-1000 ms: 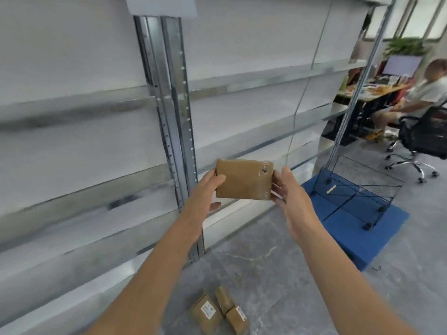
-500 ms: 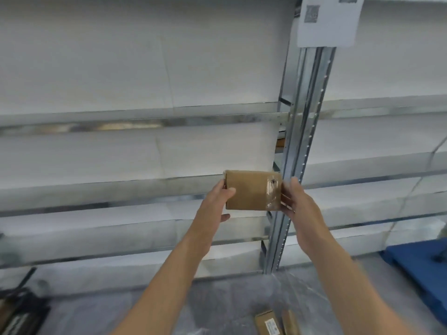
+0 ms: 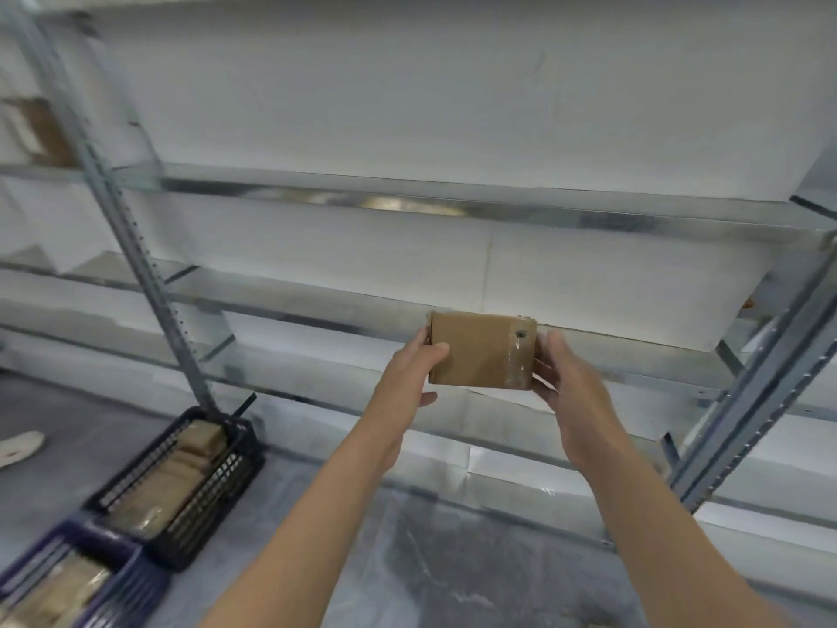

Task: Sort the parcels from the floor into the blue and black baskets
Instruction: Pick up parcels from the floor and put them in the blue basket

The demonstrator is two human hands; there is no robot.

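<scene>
I hold a small brown cardboard parcel (image 3: 480,349) up in front of me, at chest height before the shelving. My left hand (image 3: 410,371) grips its left edge and my right hand (image 3: 564,378) grips its right edge, where clear tape shows. Down at the lower left stands the black basket (image 3: 217,487) on the floor, with several brown parcels inside. The blue basket (image 3: 113,573) sits just in front of it at the frame's bottom left corner, also holding parcels.
Metal shelving with white boards fills the wall ahead; a slanted upright (image 3: 149,283) rises behind the black basket and another upright (image 3: 761,401) stands at the right. Grey floor (image 3: 453,559) lies beneath my arms. A pale object (image 3: 20,446) lies at the far left.
My view has swung left along the shelving: the blue mat and floor parcels have left the frame, and the black and blue baskets have come in. Both hands keep hold of the parcel.
</scene>
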